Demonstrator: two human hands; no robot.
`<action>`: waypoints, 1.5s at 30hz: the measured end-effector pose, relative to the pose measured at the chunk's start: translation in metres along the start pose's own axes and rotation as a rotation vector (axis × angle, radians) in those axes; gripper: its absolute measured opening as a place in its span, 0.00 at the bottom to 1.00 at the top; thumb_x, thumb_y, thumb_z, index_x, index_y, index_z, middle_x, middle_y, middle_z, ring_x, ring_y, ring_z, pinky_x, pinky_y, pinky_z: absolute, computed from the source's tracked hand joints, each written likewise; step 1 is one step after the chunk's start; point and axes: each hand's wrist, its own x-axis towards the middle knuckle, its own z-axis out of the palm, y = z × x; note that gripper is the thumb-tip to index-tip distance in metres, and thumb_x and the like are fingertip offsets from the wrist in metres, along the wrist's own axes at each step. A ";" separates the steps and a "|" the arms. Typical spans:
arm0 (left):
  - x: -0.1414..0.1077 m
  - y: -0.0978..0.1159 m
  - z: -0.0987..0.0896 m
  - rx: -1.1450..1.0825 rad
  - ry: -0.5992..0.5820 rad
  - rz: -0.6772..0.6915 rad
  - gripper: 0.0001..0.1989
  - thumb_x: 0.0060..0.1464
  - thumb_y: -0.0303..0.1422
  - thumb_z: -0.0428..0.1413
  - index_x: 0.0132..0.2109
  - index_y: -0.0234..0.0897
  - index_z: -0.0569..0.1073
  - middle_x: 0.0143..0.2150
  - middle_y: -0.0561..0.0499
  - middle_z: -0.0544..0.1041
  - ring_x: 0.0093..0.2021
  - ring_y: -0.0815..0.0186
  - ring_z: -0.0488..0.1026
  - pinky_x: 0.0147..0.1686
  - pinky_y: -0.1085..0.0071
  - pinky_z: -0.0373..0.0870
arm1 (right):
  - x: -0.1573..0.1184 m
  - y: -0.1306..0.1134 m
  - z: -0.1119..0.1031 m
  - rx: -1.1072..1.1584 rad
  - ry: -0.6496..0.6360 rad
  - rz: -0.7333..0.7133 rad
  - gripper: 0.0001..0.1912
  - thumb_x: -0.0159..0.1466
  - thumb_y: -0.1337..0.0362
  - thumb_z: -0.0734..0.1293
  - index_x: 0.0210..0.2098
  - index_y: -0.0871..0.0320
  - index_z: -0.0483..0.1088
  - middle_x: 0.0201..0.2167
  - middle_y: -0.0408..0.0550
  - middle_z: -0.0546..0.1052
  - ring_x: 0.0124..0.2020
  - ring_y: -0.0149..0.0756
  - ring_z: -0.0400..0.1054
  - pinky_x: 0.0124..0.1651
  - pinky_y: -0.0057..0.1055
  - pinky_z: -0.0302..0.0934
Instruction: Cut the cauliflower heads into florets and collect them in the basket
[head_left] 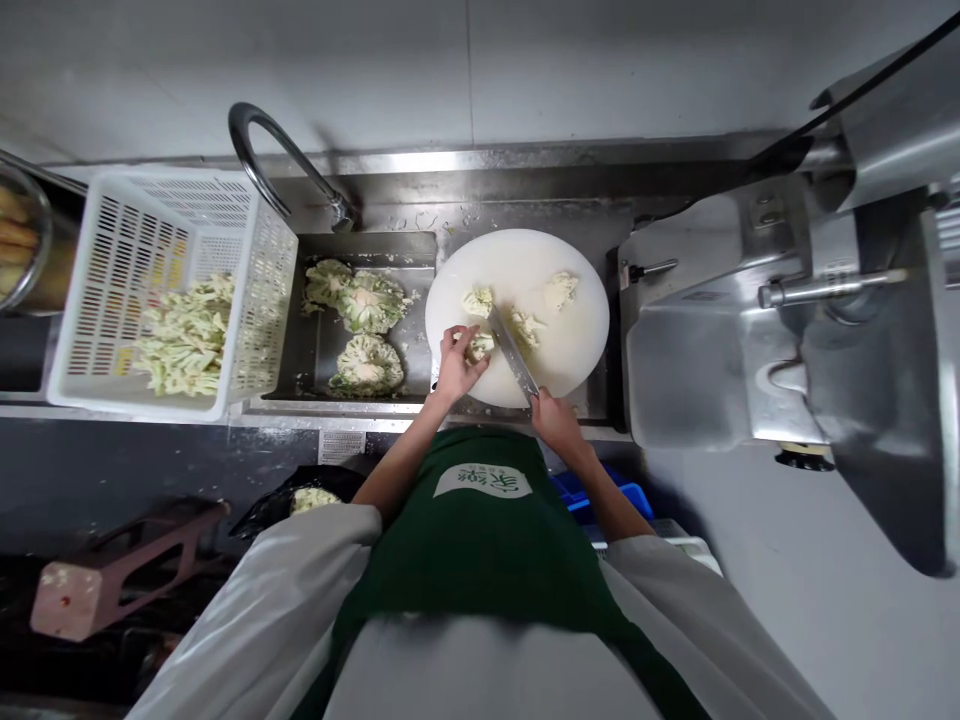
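My right hand [556, 425] is closed around the handle of a knife [514, 356], its blade angled up and left over a round white cutting board [574, 350]. At the board's left side, my left hand [457, 366] curls its fingers round a cauliflower piece [480, 347], just left of the blade. Another cauliflower piece [478, 301] lies beyond the blade's tip. To the right of the blade rests a floret [527, 327], and a further floret [561, 291] sits near the board's right edge.
Left of the board, a steel sink [420, 345] holds several cauliflower heads [367, 365] under a curved faucet [289, 160]. A white plastic basket [262, 300] contains cut cauliflower [191, 340]. A metal slicing machine [750, 340] stands right. Below are a black bag [274, 505] and a pink stool [112, 580].
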 end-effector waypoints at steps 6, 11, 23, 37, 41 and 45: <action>-0.010 0.007 0.032 -0.029 0.096 -0.069 0.22 0.65 0.45 0.55 0.60 0.40 0.68 0.59 0.38 0.66 0.64 0.50 0.61 0.68 0.51 0.54 | -0.003 -0.006 0.002 -0.014 -0.012 -0.031 0.20 0.77 0.61 0.49 0.54 0.63 0.66 0.41 0.60 0.81 0.43 0.46 0.78 0.45 0.34 0.63; -0.012 0.002 0.048 -0.087 0.201 -0.184 0.18 0.67 0.47 0.49 0.52 0.39 0.70 0.54 0.38 0.66 0.61 0.50 0.61 0.67 0.51 0.52 | -0.008 0.002 -0.001 0.047 -0.013 -0.061 0.20 0.77 0.59 0.49 0.51 0.61 0.68 0.40 0.58 0.81 0.42 0.45 0.77 0.43 0.32 0.60; -0.012 -0.019 0.050 -0.022 0.289 -0.270 0.16 0.64 0.45 0.54 0.47 0.36 0.71 0.52 0.36 0.66 0.61 0.48 0.62 0.65 0.43 0.54 | -0.005 0.037 -0.012 0.113 -0.068 -0.148 0.18 0.76 0.58 0.53 0.48 0.61 0.70 0.39 0.57 0.81 0.41 0.43 0.75 0.41 0.30 0.56; -0.010 -0.003 0.011 0.083 0.086 -0.125 0.41 0.48 0.43 0.69 0.65 0.37 0.65 0.61 0.36 0.60 0.65 0.46 0.60 0.68 0.51 0.57 | 0.036 -0.019 -0.005 0.127 -0.023 -0.196 0.19 0.76 0.62 0.53 0.50 0.62 0.73 0.45 0.61 0.81 0.48 0.48 0.77 0.49 0.33 0.63; -0.014 -0.009 0.011 -0.064 -0.010 -0.176 0.45 0.43 0.37 0.70 0.67 0.38 0.64 0.60 0.39 0.66 0.62 0.49 0.66 0.67 0.54 0.61 | 0.036 -0.007 -0.008 0.139 0.001 -0.163 0.19 0.76 0.59 0.54 0.49 0.61 0.73 0.46 0.61 0.81 0.49 0.47 0.76 0.50 0.33 0.62; -0.007 -0.015 0.012 -0.410 0.005 -0.329 0.36 0.50 0.43 0.66 0.64 0.39 0.67 0.57 0.42 0.72 0.58 0.55 0.71 0.60 0.60 0.69 | 0.029 0.014 -0.012 0.109 0.017 -0.057 0.20 0.76 0.57 0.53 0.50 0.62 0.72 0.45 0.62 0.81 0.49 0.48 0.76 0.49 0.33 0.61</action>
